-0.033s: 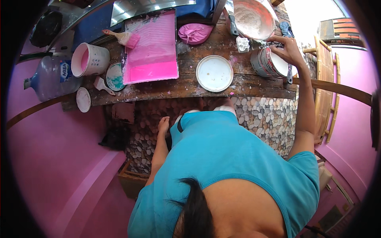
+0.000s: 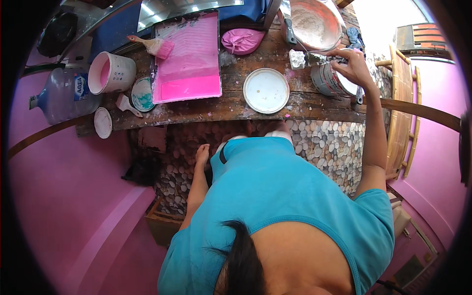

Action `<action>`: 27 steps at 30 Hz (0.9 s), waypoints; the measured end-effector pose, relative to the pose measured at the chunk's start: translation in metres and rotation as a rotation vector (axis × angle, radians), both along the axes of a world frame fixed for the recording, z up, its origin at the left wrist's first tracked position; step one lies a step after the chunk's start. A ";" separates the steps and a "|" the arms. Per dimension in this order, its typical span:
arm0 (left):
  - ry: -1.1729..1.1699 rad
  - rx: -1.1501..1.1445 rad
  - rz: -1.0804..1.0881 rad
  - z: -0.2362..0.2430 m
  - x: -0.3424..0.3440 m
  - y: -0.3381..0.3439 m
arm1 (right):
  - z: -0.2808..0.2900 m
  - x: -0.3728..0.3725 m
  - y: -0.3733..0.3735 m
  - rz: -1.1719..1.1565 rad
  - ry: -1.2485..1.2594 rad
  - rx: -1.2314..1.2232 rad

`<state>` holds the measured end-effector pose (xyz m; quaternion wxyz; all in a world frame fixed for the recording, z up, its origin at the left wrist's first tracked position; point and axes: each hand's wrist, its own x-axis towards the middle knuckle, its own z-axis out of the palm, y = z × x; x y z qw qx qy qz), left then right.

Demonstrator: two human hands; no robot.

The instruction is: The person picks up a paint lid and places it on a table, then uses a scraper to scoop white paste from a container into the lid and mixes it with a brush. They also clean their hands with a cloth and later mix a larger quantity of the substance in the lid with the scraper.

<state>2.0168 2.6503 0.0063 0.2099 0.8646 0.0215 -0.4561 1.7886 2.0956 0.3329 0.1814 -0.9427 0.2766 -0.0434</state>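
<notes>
My right hand (image 2: 351, 66) is raised over an open paint can (image 2: 332, 86) at the bench's right, fingers bent and pinched at a thin wire-like piece I cannot identify. A putty knife handle (image 2: 360, 96) shows at the can's right. A crumpled white piece (image 2: 297, 60) lies near my fingertips, below a large bowl of pale powder (image 2: 314, 24). My left hand (image 2: 202, 154) hangs low by my leg, fingers loosely bent and apart, holding nothing. A round white lid (image 2: 265, 91) sits midway along the bench.
The worn wooden bench (image 2: 221, 113) holds a pink paint tray (image 2: 187, 86) with a brush (image 2: 152, 46), a pink-filled bucket (image 2: 119, 71), smaller lids and a pink bag (image 2: 241, 42). A water jug (image 2: 59, 98) stands left. A bamboo ladder-like piece (image 2: 398, 132) stands right, along the pink wall.
My right hand has shifted slightly left and down. A thin line now shows by its fingertips beside the crumpled white piece.
</notes>
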 end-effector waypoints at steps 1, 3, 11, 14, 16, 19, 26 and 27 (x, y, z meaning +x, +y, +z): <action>0.000 0.011 0.005 -0.003 0.001 0.005 | -0.007 0.006 0.020 -0.075 0.087 0.093; 0.003 0.016 0.003 -0.007 0.003 0.006 | -0.034 0.006 0.047 -0.138 0.130 0.165; 0.021 -0.026 0.089 -0.016 0.005 0.019 | -0.133 0.004 0.141 -0.266 -0.070 -0.200; 0.023 -0.034 0.076 -0.010 -0.002 0.015 | -0.141 0.001 0.153 -0.293 -0.066 -0.295; 0.028 -0.030 0.073 -0.008 -0.005 0.014 | -0.141 0.001 0.156 -0.304 -0.075 -0.304; 0.033 -0.024 0.058 -0.004 -0.007 0.010 | -0.141 -0.001 0.158 -0.328 -0.075 -0.349; 0.032 -0.004 0.058 -0.015 -0.002 0.016 | -0.146 -0.004 0.159 -0.361 -0.141 -0.422; 0.033 -0.005 0.053 -0.013 -0.002 0.014 | -0.146 -0.005 0.161 -0.381 -0.133 -0.436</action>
